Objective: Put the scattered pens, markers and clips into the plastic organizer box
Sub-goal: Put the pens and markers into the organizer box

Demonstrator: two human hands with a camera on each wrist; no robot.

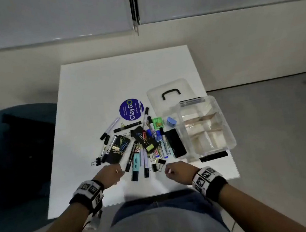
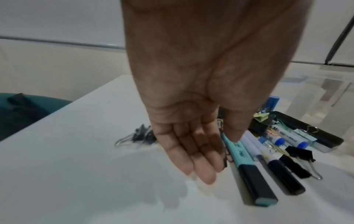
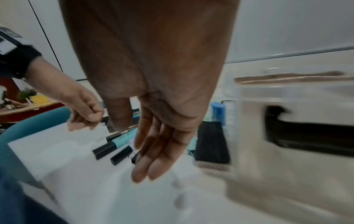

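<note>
A heap of pens, markers and clips [image 1: 141, 143] lies mid-table: a teal highlighter [image 1: 135, 166] [image 2: 247, 169], black-capped markers [image 2: 281, 174], blue-capped markers [image 1: 161, 143], black binder clips [image 1: 161, 161] [image 2: 141, 134] and coloured paper clips. The clear plastic organizer box [image 1: 205, 127] [image 3: 287, 136] stands open at the right, its dividers visible. My left hand [image 1: 110, 174] [image 2: 199, 151] hovers just near the heap's front left, fingers straight, holding nothing. My right hand [image 1: 176, 170] [image 3: 153, 151] hovers near the front right, by the binder clips, fingers relaxed and empty.
The box lid [image 1: 170, 95] with a black handle lies behind the box. A round purple sticker [image 1: 131, 109], a blue sharpener [image 1: 171, 122] and a black case [image 1: 175, 142] are among the items. A teal chair [image 1: 13, 166] stands left of the white table [image 1: 107, 79].
</note>
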